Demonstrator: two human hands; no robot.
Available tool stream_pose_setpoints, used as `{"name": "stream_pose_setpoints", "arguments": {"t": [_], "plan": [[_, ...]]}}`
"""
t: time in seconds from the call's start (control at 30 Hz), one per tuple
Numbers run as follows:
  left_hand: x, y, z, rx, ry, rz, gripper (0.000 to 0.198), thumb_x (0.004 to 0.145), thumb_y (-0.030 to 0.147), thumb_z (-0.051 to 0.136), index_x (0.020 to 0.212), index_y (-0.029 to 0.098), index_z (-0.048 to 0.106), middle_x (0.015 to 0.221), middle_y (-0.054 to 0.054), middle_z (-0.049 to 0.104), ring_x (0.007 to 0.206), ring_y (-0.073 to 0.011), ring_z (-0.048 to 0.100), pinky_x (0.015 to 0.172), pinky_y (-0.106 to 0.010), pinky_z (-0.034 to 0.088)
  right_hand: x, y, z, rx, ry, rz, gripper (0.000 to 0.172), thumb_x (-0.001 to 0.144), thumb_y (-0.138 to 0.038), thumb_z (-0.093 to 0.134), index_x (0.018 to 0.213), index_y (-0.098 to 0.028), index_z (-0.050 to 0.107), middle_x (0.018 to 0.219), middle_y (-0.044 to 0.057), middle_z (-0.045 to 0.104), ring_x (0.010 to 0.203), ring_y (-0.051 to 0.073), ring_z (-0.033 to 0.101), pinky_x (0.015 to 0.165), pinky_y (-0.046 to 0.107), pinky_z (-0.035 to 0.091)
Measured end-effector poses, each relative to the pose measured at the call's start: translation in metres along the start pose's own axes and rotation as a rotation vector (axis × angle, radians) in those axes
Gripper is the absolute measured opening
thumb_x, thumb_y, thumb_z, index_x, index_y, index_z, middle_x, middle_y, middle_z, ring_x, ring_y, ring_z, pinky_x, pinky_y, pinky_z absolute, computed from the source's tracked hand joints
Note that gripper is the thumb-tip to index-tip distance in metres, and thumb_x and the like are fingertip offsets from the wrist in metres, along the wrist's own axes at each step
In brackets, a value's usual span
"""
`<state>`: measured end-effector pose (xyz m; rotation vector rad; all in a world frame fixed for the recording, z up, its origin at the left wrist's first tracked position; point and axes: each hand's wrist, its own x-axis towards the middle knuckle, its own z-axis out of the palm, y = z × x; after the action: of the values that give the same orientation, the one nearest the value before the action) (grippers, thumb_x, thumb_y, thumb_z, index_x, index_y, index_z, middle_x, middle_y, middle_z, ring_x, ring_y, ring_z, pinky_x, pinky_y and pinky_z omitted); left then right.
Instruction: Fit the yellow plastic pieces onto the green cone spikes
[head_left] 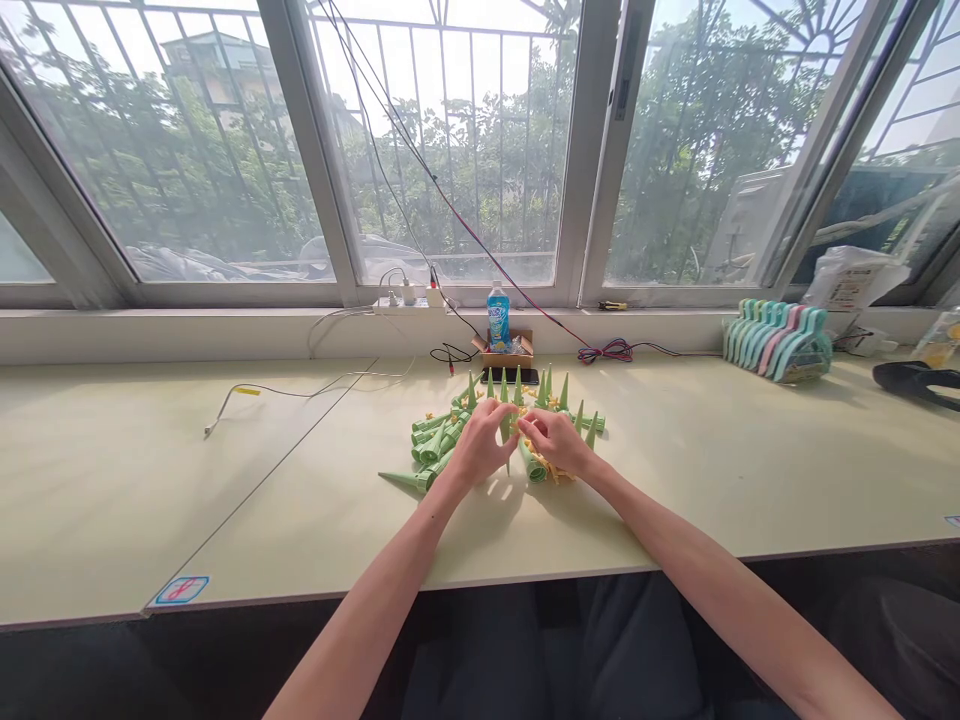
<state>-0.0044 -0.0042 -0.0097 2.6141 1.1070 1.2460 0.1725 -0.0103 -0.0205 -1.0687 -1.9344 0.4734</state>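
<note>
Over the middle of the table, my left hand (480,440) is closed around a green plant watering spike (507,425), its tip pointing down. My right hand (556,438) meets it at the spike's upper end, thumb and fingers pinched together. A small yellow piece seems to be between those fingertips, mostly hidden. Green spikes (439,440) lie in a pile to the left, and several others (564,392) stand point up behind my hands. Below my right hand are loose yellow pieces (556,472) and a green spike lying with its open end (535,470) toward me.
Behind the pile are a dark phone (510,376), a small cardboard box (519,352) and a blue bottle (498,318). Pastel hangers (780,340) stand at the back right. A thin cable (247,390) lies on the left of the table (300,520).
</note>
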Motion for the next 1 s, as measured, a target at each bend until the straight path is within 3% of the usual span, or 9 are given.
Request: {"name": "stream_pose_setpoints", "arguments": {"t": [0.13, 0.43, 0.63, 1.0], "plan": [[0.0002, -0.0002, 0.0000, 0.009, 0.000, -0.008, 0.022, 0.083, 0.020, 0.059, 0.106, 0.021, 0.060, 0.093, -0.006, 0.056, 0.088, -0.0200, 0.056, 0.075, -0.033, 0.050, -0.0013, -0.0020, -0.0010, 0.017, -0.014, 0.006, 0.022, 0.091, -0.040, 0.052, 0.088, -0.019, 0.055, 0.049, -0.006, 0.049, 0.044, 0.011, 0.038, 0.049, 0.025, 0.030], [-0.0006, 0.0000, -0.0008, -0.001, -0.003, 0.005, 0.026, 0.081, 0.017, 0.061, 0.107, 0.022, 0.060, 0.094, -0.005, 0.057, 0.088, -0.0199, 0.057, 0.074, -0.033, 0.051, 0.0003, -0.0024, -0.0004, -0.016, 0.010, -0.033, 0.034, 0.094, -0.040, 0.044, 0.068, -0.019, 0.052, 0.054, -0.003, 0.048, 0.049, 0.011, 0.039, 0.051, 0.025, 0.029], [-0.0003, 0.0011, -0.0013, 0.003, 0.000, -0.009, 0.022, 0.083, 0.020, 0.059, 0.106, 0.022, 0.060, 0.095, -0.006, 0.057, 0.089, -0.0203, 0.057, 0.075, -0.033, 0.050, -0.0014, -0.0030, -0.0011, 0.010, -0.010, 0.004, 0.021, 0.091, -0.040, 0.050, 0.088, -0.019, 0.056, 0.048, -0.007, 0.046, 0.044, 0.011, 0.037, 0.050, 0.025, 0.029], [-0.0009, -0.0002, -0.0004, 0.008, -0.032, -0.013, 0.025, 0.083, 0.019, 0.060, 0.108, 0.021, 0.059, 0.096, -0.006, 0.057, 0.091, -0.0211, 0.057, 0.076, -0.034, 0.050, 0.0012, 0.0005, 0.0001, -0.024, -0.003, -0.039, 0.029, 0.093, -0.035, 0.046, 0.069, -0.019, 0.050, 0.055, -0.003, 0.048, 0.050, 0.011, 0.039, 0.052, 0.025, 0.029]]}}
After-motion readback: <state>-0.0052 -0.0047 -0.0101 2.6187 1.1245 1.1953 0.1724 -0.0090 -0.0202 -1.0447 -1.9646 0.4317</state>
